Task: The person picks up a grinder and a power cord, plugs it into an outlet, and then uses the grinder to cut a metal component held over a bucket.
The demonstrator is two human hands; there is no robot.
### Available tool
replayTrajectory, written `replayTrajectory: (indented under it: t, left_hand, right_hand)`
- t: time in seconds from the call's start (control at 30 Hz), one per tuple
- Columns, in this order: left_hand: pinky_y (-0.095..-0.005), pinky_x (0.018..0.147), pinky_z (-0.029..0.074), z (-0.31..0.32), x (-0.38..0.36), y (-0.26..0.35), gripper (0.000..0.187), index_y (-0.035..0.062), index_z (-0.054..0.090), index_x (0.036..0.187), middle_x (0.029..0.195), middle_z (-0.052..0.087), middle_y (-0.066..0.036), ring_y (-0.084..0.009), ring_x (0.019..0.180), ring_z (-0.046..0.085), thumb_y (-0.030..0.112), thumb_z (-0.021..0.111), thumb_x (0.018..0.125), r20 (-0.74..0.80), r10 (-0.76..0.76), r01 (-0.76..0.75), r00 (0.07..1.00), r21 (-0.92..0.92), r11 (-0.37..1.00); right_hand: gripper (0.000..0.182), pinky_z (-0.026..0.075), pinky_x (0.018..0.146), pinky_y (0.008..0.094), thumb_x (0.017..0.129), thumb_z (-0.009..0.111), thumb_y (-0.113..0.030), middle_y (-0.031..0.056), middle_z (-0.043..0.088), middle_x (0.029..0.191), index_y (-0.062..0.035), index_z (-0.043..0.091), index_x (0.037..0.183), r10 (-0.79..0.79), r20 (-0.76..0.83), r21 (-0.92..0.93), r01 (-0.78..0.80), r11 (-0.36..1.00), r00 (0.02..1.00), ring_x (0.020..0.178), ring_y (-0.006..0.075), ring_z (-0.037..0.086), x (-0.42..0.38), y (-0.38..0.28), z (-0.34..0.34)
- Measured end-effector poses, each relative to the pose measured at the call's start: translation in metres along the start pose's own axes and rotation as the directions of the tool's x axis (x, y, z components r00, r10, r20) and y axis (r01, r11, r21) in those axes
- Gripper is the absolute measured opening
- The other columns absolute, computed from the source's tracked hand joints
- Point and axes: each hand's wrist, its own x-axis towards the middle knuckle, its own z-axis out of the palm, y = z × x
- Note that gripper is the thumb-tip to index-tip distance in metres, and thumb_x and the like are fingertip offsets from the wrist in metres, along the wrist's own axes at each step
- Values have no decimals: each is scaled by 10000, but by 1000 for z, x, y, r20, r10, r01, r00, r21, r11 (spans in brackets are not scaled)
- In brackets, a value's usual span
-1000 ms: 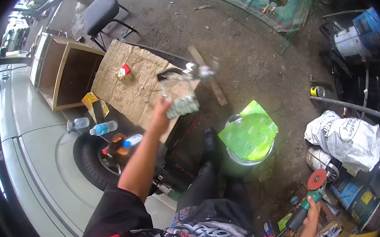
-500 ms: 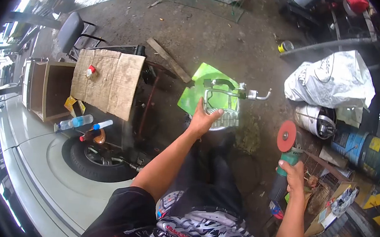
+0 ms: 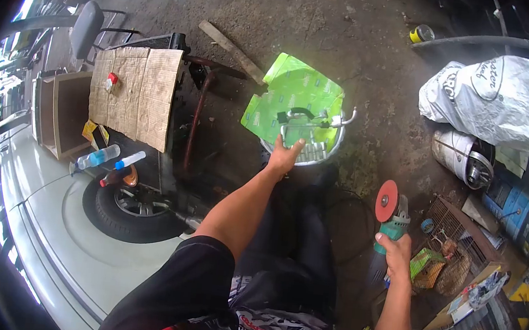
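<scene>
My left hand [image 3: 284, 157] is closed on the near edge of a silvery metal coil [image 3: 316, 148] with bent pipes and a black hose section on its far side. The coil lies over a green printed sheet [image 3: 297, 95], which covers most of a round white bucket [image 3: 337, 151] in front of my legs. Off to the right, my right hand [image 3: 398, 254] grips the body of a green angle grinder [image 3: 392, 228]. A red disc [image 3: 386, 201] sits on the grinder's head, facing left, well apart from the coil.
To the left are a cardboard sheet [image 3: 134, 92], plastic bottles [image 3: 98, 157] and a pale car [image 3: 72, 242] with its wheel [image 3: 136, 210]. A wooden plank [image 3: 231, 50] lies ahead. On the right stand a white sack [image 3: 490, 98], a blue drum [image 3: 516, 195] and a wire cage [image 3: 462, 228].
The coil has come down closer over the sheet and bucket, still in my left hand. My right hand has shifted slightly left with the grinder. The view has tilted downward.
</scene>
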Motion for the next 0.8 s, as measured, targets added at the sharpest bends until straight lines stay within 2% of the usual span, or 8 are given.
replayTrajectory:
  t: [0.07, 0.17, 0.27, 0.37, 0.47, 0.53, 0.63, 0.8]
  left_hand:
    - [-503, 1198, 379, -2, 11, -13, 1228, 21, 106, 1688, 1643, 342, -339, -425, 1509, 399, 733, 691, 876, 10, -58, 58, 998, 28, 998]
    - [-552, 1187, 381, -10, 23, -27, 1262, 28, 91, 1692, 1670, 301, -324, -436, 1522, 371, 722, 729, 853, 83, -54, 47, 995, 88, 995]
    - [-641, 1144, 395, -16, 47, -13, 1285, 19, 112, 1682, 1660, 317, -307, -462, 1489, 397, 693, 784, 819, -15, -190, 182, 982, -214, 960]
    - [-707, 1065, 428, -31, 84, 18, 1226, 16, 233, 1641, 1613, 379, -285, -467, 1435, 443, 672, 826, 791, -15, -274, 224, 962, -530, 818]
    - [-715, 984, 475, -20, 109, 51, 1080, 14, 341, 1555, 1533, 439, -261, -458, 1377, 493, 604, 840, 800, -30, -457, 418, 889, -353, 837]
    - [-699, 946, 516, -15, 124, 52, 1011, 6, 332, 1520, 1486, 463, -245, -457, 1327, 535, 537, 831, 819, -51, -459, 437, 887, -229, 870]
    - [-676, 895, 570, -14, 130, 45, 941, -5, 284, 1493, 1434, 475, -237, -434, 1230, 607, 416, 816, 841, -19, -423, 418, 906, -115, 901]
    - [-583, 873, 622, -19, 82, 58, 887, -9, 251, 1487, 1340, 531, -256, -360, 1105, 668, 256, 793, 838, -20, -224, 218, 974, -157, 963]
  right_hand:
    - [230, 497, 765, 323, 797, 800, -126, -9, 680, 901, -42, 699, 986, 2, 12, -3, -2, 1000, 1000, 792, 114, 615, 4, -3, 2]
    - [217, 496, 766, 319, 805, 795, -120, -15, 677, 905, -44, 697, 984, 0, -5, 93, 1, 996, 1000, 794, 107, 613, 9, -8, 11]
    - [209, 496, 763, 315, 810, 795, -119, -20, 673, 907, -48, 696, 979, -8, -6, 107, 9, 994, 1000, 794, 102, 611, 16, -9, 15]
    - [196, 495, 756, 310, 814, 796, -112, -23, 667, 899, -53, 693, 970, -9, 1, 74, 9, 997, 1000, 787, 98, 606, 15, -18, 22]
    - [202, 492, 744, 311, 810, 801, -114, -20, 671, 900, -47, 694, 968, 14, 28, 80, -16, 997, 1000, 782, 97, 604, 16, -23, 32]
    - [197, 488, 736, 309, 809, 802, -117, -20, 673, 888, -42, 697, 959, 19, 19, 58, -20, 998, 1000, 777, 96, 602, 17, -26, 41]
    - [192, 484, 721, 309, 801, 804, -125, -20, 673, 867, -42, 701, 941, 33, 20, 21, -34, 999, 999, 766, 97, 600, 19, -31, 55]
    - [196, 485, 706, 316, 787, 807, -144, -20, 668, 840, -45, 706, 922, -18, 50, -29, 20, 999, 999, 743, 100, 593, 25, -37, 72]
